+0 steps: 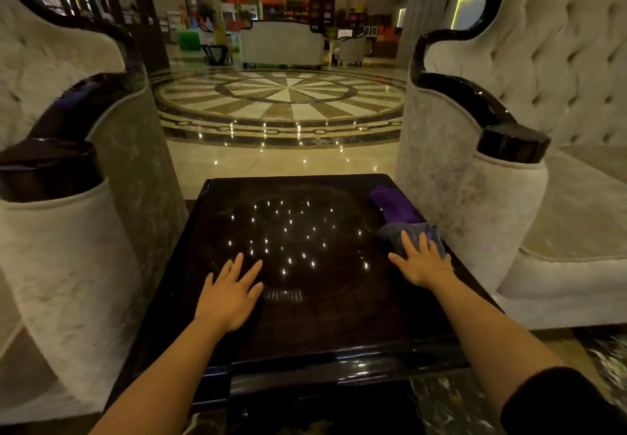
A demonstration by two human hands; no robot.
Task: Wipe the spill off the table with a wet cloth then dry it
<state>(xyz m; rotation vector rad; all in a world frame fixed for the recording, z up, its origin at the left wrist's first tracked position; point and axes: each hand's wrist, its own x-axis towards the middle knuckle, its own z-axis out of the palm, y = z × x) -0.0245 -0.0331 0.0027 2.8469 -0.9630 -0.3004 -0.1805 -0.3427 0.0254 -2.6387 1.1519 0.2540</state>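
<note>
A dark glossy square table (305, 326) stands in front of me, with ceiling lights mirrored in its top. Faint smears show near its far middle. My left hand (230, 292) lies flat on the table, fingers spread, holding nothing. My right hand (420, 261) rests palm down with fingers spread on a grey cloth (417, 232) near the table's right edge. Just beyond the grey cloth lies a purple cloth (393, 204) at the far right corner. I cannot make out a distinct spill.
Two pale tufted armchairs with black wooden arms flank the table, one on the left (68, 231) and one on the right (492, 170). Beyond the table lies a polished marble floor with a round inlay (281, 95). More sofas stand far back.
</note>
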